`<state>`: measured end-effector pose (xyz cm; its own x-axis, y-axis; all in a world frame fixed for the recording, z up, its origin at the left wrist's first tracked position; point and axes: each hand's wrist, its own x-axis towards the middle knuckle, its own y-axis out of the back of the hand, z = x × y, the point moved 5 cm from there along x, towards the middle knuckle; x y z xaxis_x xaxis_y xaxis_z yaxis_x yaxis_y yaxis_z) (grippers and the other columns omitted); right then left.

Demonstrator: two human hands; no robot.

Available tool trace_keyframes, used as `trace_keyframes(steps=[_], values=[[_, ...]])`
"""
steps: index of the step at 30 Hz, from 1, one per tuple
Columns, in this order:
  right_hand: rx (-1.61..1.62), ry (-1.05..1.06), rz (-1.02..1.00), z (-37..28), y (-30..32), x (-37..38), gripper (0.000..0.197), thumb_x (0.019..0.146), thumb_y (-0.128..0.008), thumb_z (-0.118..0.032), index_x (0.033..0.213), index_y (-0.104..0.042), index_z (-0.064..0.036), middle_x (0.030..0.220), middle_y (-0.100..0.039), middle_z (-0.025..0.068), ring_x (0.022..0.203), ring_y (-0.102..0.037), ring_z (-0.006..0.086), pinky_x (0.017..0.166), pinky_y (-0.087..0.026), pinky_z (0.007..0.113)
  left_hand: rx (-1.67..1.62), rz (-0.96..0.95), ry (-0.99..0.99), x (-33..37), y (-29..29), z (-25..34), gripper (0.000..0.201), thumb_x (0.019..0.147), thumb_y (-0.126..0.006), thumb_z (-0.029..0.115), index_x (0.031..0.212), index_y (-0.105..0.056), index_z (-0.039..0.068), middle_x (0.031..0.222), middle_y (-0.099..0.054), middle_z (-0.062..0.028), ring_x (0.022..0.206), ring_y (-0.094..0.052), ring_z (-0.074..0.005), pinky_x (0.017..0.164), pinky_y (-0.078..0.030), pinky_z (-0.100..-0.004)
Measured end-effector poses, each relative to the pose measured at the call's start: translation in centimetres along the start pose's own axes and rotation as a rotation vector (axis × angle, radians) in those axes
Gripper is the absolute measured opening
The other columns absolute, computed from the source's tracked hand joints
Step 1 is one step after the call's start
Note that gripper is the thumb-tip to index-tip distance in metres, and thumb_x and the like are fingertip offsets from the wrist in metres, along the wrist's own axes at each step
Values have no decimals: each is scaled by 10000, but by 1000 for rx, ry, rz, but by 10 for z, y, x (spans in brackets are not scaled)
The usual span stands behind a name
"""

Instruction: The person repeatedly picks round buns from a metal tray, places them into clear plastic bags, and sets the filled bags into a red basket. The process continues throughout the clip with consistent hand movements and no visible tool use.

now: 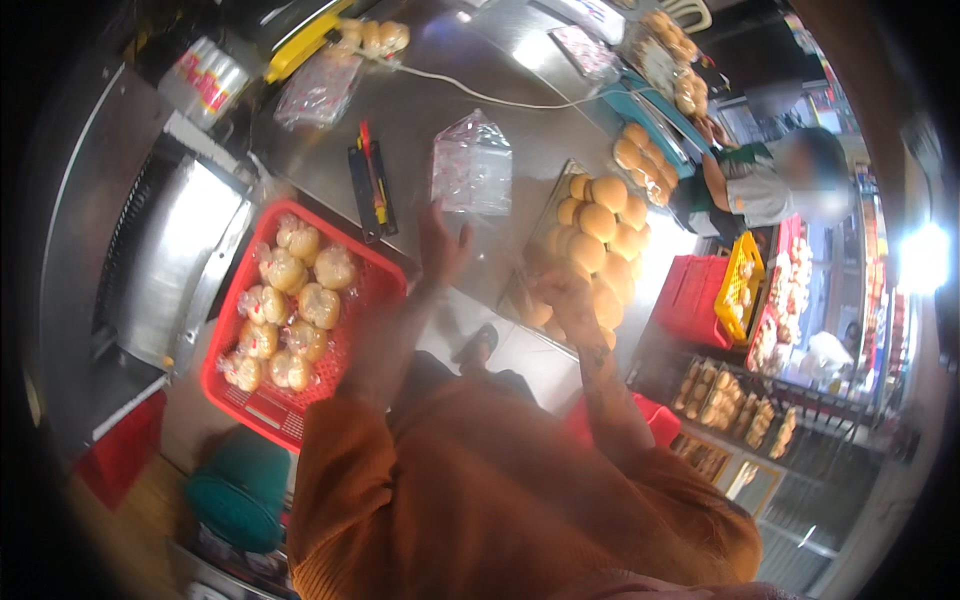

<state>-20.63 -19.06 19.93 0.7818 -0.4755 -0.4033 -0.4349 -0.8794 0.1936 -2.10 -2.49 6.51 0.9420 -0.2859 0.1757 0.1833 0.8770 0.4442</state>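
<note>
My left hand reaches to the near edge of a stack of clear printed plastic bags on the steel table. Its fingers are apart and hold nothing. My right hand is over the near left part of a metal tray heaped with round golden buns. Its fingers point down and left among the buns, blurred, so their grip does not show. Left of me a red plastic basket holds several bagged buns, tied in clear plastic.
A black holder with a red and yellow tool lies beside the bags. A white cable crosses the steel table. Packed buns lie beyond the tray. At right are a co-worker and red and yellow crates.
</note>
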Motion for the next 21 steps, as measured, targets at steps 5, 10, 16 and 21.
trace_keyframes(steps=[5,10,16,21], values=[[44,-153,-123,27,-16,-13,253,984,-815,-180,1079,-613,-61,917,-664,2,802,-637,103,717,-538,253,-663,-590,214,-87,13,100,579,908,-917,273,1373,-638,68,1121,-676,-29,934,-688,-118,849,-572,-296],[504,-185,-315,14,-10,-26,336,1068,-728,-229,1339,-559,-127,1162,-657,35,993,-649,141,817,-540,293,-343,-648,85,-58,52,142,275,936,-875,178,1156,-772,49,813,-702,24,768,-621,-58,719,-543,-291],[57,282,-390,-44,49,-50,223,1062,-716,-182,1264,-737,-89,1186,-739,23,1009,-662,144,904,-562,361,124,-316,7,-51,71,184,371,964,-791,157,1316,-690,102,745,-637,-51,649,-624,-190,670,-535,-376],[-890,513,-40,-34,94,-60,607,1020,-741,-472,1422,-660,-25,1104,-763,124,1118,-721,251,969,-545,387,58,-574,-417,-109,16,249,504,926,-710,30,1413,-634,136,1005,-687,-110,789,-720,-335,727,-569,-461]])
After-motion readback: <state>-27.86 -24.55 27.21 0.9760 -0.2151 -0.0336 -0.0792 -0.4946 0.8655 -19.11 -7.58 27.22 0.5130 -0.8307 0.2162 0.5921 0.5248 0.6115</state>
